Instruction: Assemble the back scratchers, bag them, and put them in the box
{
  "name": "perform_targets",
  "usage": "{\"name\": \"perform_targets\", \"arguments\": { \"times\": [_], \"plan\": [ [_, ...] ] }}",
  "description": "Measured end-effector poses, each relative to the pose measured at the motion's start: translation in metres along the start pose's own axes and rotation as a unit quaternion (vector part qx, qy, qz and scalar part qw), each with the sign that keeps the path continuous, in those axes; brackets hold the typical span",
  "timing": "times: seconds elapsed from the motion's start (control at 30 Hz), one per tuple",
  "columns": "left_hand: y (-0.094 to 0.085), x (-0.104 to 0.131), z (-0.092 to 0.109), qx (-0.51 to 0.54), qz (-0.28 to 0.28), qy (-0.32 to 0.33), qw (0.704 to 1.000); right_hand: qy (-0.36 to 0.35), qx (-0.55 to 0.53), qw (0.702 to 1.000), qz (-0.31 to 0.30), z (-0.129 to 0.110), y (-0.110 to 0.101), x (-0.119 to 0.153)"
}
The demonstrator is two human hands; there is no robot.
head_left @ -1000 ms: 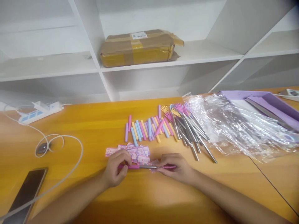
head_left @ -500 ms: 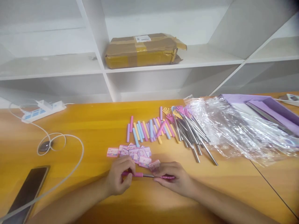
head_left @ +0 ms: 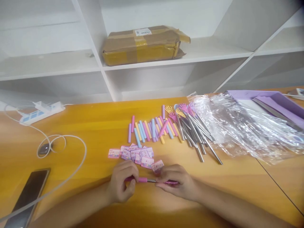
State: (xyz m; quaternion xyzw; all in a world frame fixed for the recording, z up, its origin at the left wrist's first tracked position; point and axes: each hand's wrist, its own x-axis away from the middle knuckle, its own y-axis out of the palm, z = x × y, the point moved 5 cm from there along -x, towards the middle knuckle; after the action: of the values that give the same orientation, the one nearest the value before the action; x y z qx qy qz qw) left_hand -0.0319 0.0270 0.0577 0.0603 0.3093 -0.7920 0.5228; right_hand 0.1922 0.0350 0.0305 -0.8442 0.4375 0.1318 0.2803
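My left hand point(head_left: 124, 182) is closed on a pink tube point(head_left: 142, 180) that sits around one end of a metal rod point(head_left: 151, 180). The rod's other end, with a pink hand-shaped piece point(head_left: 172, 182), is in the closed fingers of my right hand point(head_left: 177, 180). Small pink printed cards point(head_left: 147, 162) lie in a pile just beyond my hands, one touching or near my right fingertips. Behind them are several coloured tubes point(head_left: 153, 128) in a loose row. Beside those, metal rods point(head_left: 196, 133) with hand-shaped ends point(head_left: 182, 109) are heaped together.
Clear plastic bags point(head_left: 237, 123) and a purple box point(head_left: 268, 95) lie at the right. At the left are a phone point(head_left: 29, 196), a white cable point(head_left: 80, 164), a mouse-like dark object point(head_left: 44, 149) and a power strip point(head_left: 42, 113). A taped carton point(head_left: 142, 47) sits on the shelf.
The view has shifted slightly. Less of the metal rod shows between my hands, and the pink tube's end is nearer my right hand. Both hands keep their hold.
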Motion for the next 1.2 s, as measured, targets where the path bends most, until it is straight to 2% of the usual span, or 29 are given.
{"name": "perform_targets", "arguments": {
  "times": [0.1, 0.2, 0.27, 0.4, 0.6, 0.8, 0.87, 0.97, 1.03, 1.1, 1.2],
  "plan": [
    [-0.004, -0.003, -0.004, -0.015, -0.018, -0.005, 1.000, 0.002, 0.010, 1.000, 0.016, 0.000, 0.001, -0.002],
    [-0.001, -0.003, -0.014, -0.030, -0.078, -0.012, 0.996, 0.037, -0.005, 0.999, 0.019, 0.009, -0.004, -0.005],
    [0.004, -0.002, -0.019, -0.058, -0.121, 0.004, 0.991, 0.061, -0.010, 0.998, 0.008, 0.017, -0.010, -0.007],
    [0.015, 0.000, -0.024, -0.173, -0.167, 0.060, 0.969, 0.068, 0.012, 0.997, -0.031, 0.028, -0.024, -0.010],
    [0.018, -0.006, -0.016, -0.284, -0.183, 0.128, 0.932, 0.053, -0.019, 0.989, -0.139, 0.027, -0.022, -0.012],
    [0.014, -0.009, -0.020, -0.341, -0.193, 0.144, 0.909, 0.086, -0.014, 0.981, -0.174, 0.023, -0.019, -0.017],
    [0.006, -0.014, -0.018, -0.382, -0.178, 0.147, 0.895, 0.122, -0.011, 0.980, -0.157, 0.027, -0.023, -0.016],
    [-0.012, -0.025, -0.009, -0.468, -0.157, 0.116, 0.862, 0.178, 0.009, 0.982, -0.064, 0.028, -0.040, -0.019],
    [-0.026, -0.036, 0.003, -0.485, -0.142, 0.100, 0.857, 0.186, 0.046, 0.981, -0.006, 0.018, -0.055, -0.026],
    [-0.037, -0.048, 0.017, -0.470, -0.157, 0.071, 0.866, 0.162, 0.128, 0.978, 0.019, -0.001, -0.069, -0.039],
    [-0.052, -0.074, 0.040, -0.448, -0.186, -0.001, 0.875, 0.067, 0.306, 0.950, -0.001, -0.042, -0.085, -0.069]
  ]
}}
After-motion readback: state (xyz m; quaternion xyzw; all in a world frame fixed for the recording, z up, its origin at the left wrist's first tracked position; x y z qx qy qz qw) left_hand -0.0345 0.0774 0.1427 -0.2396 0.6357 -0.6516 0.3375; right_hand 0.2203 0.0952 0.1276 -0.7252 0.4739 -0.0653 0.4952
